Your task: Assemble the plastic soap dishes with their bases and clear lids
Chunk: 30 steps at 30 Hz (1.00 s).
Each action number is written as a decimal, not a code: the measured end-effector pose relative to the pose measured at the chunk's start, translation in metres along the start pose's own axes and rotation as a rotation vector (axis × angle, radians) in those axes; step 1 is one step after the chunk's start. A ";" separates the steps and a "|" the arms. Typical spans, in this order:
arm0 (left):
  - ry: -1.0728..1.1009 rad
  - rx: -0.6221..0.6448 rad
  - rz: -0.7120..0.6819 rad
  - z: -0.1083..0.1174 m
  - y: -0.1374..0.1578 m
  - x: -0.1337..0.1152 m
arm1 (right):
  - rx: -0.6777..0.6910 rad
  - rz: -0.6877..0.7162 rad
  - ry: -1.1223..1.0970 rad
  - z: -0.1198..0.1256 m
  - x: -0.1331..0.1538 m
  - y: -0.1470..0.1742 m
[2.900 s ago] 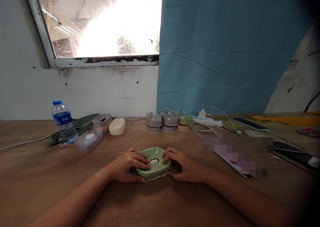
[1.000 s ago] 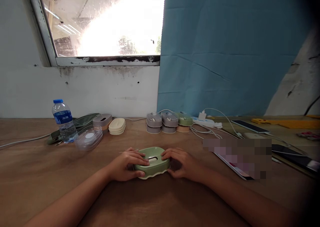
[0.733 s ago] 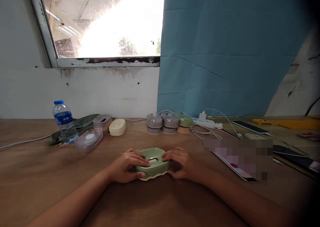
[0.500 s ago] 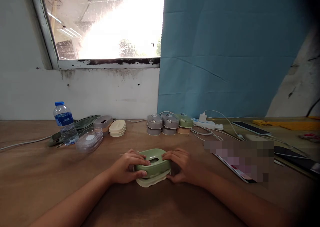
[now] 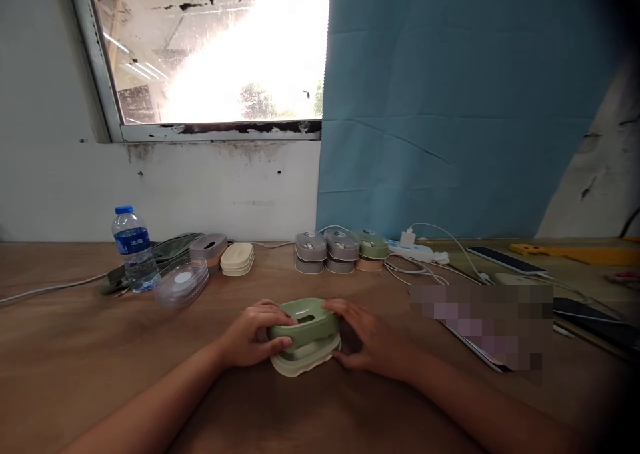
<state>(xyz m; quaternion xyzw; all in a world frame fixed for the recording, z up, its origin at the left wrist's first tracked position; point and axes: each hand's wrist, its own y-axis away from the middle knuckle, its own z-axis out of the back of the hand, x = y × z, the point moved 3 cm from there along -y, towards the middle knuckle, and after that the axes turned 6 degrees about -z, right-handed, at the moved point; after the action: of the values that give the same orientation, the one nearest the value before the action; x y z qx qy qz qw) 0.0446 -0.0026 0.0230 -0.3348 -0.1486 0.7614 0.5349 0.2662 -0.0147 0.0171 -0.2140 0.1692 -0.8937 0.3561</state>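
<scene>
Between my hands is a green oval plastic cover (image 5: pixel 305 335) with a slot in its top. Its front edge is tilted up, with a gap over a cream oval piece (image 5: pixel 305 361) that has an uneven rim and lies under it on the table. My left hand (image 5: pixel 257 334) grips the cover's left end, fingers on top and thumb at the front side. At the right end, my right hand (image 5: pixel 367 337) has its fingers on the cover's top edge, and its thumb is down by the cream piece's rim. The far side of both pieces is hidden.
Along the wall stand stacked grey and green oval boxes (image 5: pixel 341 251), a cream stack (image 5: pixel 237 259), a grey slotted box (image 5: pixel 208 249), clear plastic lids (image 5: pixel 183 282) and a water bottle (image 5: pixel 134 251). Cables, a power strip (image 5: pixel 415 251) and phones (image 5: pixel 506 261) lie to the right.
The front edge of the green cover has lifted away from the cream piece, opening a gap between them. Both hands stay at its ends. My view has shifted slightly.
</scene>
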 end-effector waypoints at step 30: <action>-0.976 0.158 0.628 0.034 0.005 0.015 | 0.191 0.011 -0.047 -0.002 0.003 -0.001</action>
<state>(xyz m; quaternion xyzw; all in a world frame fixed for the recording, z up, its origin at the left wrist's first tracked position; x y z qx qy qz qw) 0.0154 0.0136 0.0393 0.0674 -0.2143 0.9583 0.1766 0.2626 -0.0161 0.0164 -0.1990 0.0764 -0.8985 0.3838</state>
